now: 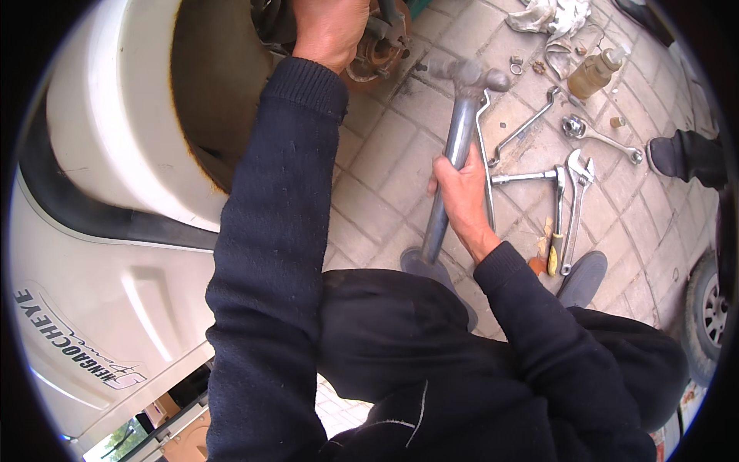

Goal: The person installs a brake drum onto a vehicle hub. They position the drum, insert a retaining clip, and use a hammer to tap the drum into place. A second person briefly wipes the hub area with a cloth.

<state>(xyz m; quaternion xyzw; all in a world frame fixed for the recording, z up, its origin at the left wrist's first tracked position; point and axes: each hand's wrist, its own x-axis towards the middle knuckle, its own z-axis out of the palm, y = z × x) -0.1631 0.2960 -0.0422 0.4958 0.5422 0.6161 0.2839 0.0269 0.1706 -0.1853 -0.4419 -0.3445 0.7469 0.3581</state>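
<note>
My right hand (pixel 464 194) is wrapped round the metal handle of a ball-peen hammer (pixel 459 127). The hammer stands out above the paving, its head pointing away from me. At the top edge my left hand (pixel 329 32) reaches beside the wheel arch, near a rusty hub part (pixel 379 55). Its fingers are cut off by the picture's edge, so I cannot see what they do. Close by my right hand, on the paving, lie a bent metal bar (pixel 485 146), an offset ring spanner (pixel 527 129) and a T-shaped socket handle (pixel 531 176).
A white vehicle body (pixel 115 277) with a rust-edged wheel arch fills the left. On the paving are an adjustable wrench (pixel 576 204), a ratchet spanner (pixel 604 137), a yellow-handled tool (pixel 554 250), a bottle (pixel 593 73) of brownish liquid and a rag (pixel 558 19). Someone's shoe (pixel 668 156) is at right.
</note>
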